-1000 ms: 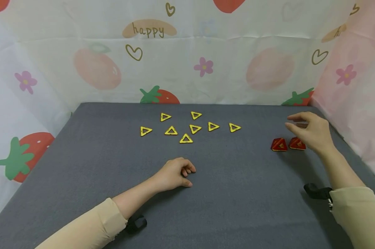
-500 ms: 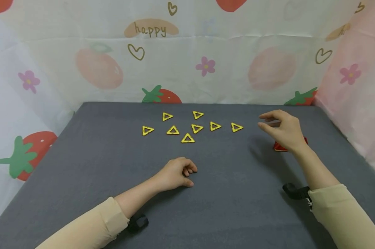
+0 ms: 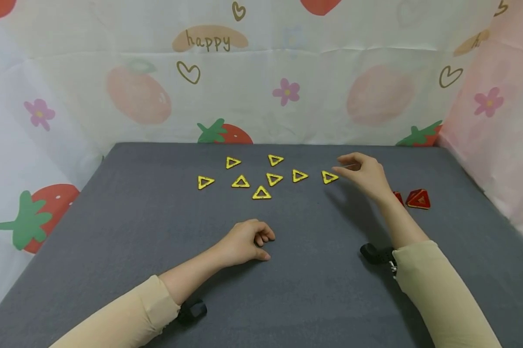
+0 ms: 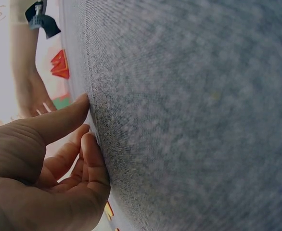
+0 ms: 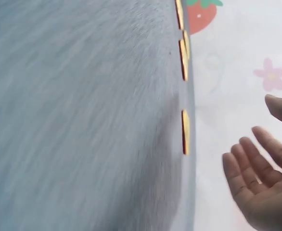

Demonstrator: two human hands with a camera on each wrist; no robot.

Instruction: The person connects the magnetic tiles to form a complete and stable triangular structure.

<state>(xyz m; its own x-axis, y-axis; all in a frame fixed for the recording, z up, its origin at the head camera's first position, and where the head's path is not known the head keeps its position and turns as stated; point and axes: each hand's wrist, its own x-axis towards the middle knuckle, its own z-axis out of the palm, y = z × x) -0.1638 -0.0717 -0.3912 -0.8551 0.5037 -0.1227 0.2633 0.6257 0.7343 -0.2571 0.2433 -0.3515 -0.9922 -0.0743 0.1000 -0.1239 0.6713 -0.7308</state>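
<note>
My right hand (image 3: pixel 364 175) hovers above the cloth with its fingers loosely bent and holding nothing. Its fingertips are beside the rightmost yellow hollow triangle (image 3: pixel 324 178); whether they touch it I cannot tell from the head view. In the right wrist view a gap shows between the hand (image 5: pixel 261 178) and that triangle (image 5: pixel 185 132). Several more such triangles (image 3: pixel 256 197) lie flat, spread to the left. Behind my right forearm are two red pyramid-shaped pieces (image 3: pixel 418 199), one partly hidden. My left hand (image 3: pixel 244 242) rests on the cloth, loosely curled and holding nothing.
A dark grey cloth (image 3: pixel 157 208) covers the table. Behind it hangs a printed fabric backdrop (image 3: pixel 322 101), which also closes off both sides. Black straps (image 3: pixel 192 311) are at the wrists, near the beige sleeves.
My right hand has moved left from over the red pyramids toward the rightmost yellow triangle, uncovering one pyramid again. My left hand has stayed in place.
</note>
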